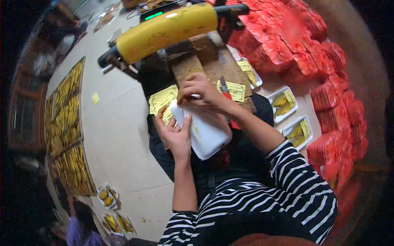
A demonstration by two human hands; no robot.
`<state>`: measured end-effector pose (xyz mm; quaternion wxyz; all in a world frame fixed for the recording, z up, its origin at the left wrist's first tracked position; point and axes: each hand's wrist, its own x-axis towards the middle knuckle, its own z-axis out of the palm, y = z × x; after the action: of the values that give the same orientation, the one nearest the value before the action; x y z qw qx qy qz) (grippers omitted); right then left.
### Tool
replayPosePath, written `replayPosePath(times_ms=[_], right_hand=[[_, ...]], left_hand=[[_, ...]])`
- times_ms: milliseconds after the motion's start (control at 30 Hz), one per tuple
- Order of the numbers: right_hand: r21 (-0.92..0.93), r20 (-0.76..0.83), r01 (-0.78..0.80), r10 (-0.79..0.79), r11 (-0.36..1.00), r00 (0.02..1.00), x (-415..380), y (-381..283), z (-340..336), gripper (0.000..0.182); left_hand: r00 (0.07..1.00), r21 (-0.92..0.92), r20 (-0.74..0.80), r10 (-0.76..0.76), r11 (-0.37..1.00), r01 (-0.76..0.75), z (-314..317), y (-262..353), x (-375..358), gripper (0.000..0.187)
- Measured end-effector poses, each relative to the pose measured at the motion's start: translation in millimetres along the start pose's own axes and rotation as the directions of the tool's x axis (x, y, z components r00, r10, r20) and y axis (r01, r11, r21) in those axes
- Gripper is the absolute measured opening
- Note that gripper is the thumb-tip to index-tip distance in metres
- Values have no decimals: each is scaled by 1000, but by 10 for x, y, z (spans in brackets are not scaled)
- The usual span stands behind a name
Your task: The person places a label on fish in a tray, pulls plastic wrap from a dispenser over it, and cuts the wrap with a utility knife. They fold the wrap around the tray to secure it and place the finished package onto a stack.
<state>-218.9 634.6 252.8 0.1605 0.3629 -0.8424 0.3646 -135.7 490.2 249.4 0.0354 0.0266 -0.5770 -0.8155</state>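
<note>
A white foam tray (207, 135) is tilted over my lap with its smooth underside facing me. Its left edge is gripped by my left hand (176, 135), thumb on the underside and fingers around the side. My right hand (201, 94) is closed at the tray's far end, its fingertips pinched at the edge; whether film is between them I cannot make out. Yellow printed labels (162, 100) lie in a pile just beyond my left hand. Another yellow label (237, 92) lies by my right wrist, next to a dark blade with a red handle (227, 95).
A large yellow film roll (168, 33) spans a stand ahead, above a cardboard-covered surface (205, 57). Filled, labelled trays (297, 133) sit at right, beside stacked red packages (332, 98). Racks of yellow pieces (67, 127) lie left. Another person's purple sleeve (82, 229) shows lower left.
</note>
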Motion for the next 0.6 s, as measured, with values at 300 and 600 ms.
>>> replayPosePath(times_ms=[300,600], right_hand=[[567,538,-795,636,214,554,-2358,-239,-1684,40],[721,-115,-617,932,316,344,-2757,1038,-1738,30]], left_hand=[[323,157,945,53,792,-590,1173,417,-720,27],[405,293,914,10,676,-676,1673,-9,-481,48]])
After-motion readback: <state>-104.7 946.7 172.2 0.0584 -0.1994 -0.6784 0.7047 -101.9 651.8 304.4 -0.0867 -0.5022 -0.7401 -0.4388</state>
